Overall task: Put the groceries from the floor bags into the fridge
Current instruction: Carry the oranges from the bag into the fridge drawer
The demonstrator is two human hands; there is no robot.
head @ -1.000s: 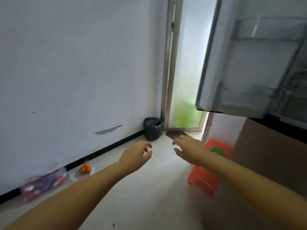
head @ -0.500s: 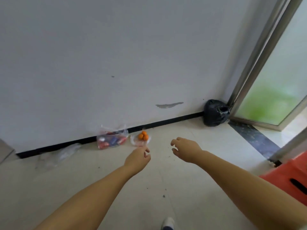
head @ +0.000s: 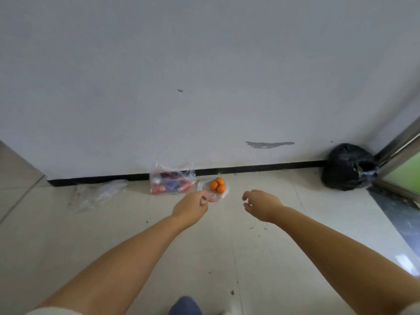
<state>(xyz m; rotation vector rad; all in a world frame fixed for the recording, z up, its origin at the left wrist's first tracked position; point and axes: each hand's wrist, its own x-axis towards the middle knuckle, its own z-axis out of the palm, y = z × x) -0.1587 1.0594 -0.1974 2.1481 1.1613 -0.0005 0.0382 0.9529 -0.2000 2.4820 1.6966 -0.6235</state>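
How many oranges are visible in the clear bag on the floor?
3 oranges, clustered touching in the small clear bag by the baseboard, right of the can bag. More may be hidden behind them.

A plain white wall (head: 204, 64) fills most of the view, scuffed in places — a long grey scrape (head: 269, 144) low on the right and a small dark mark (head: 180, 90) higher up. A black skirting strip (head: 261, 168) runs along its foot. The floor (head: 261, 258) is pale glossy tile with thin grout lines and a few dark specks. At the far right stands a metal door frame (head: 400, 142) with frosted glass showing green behind, and a dark stone threshold (head: 397, 212) below it — soft daylight comes from that side. A grey surface (head: 13, 164) edges in at the left.
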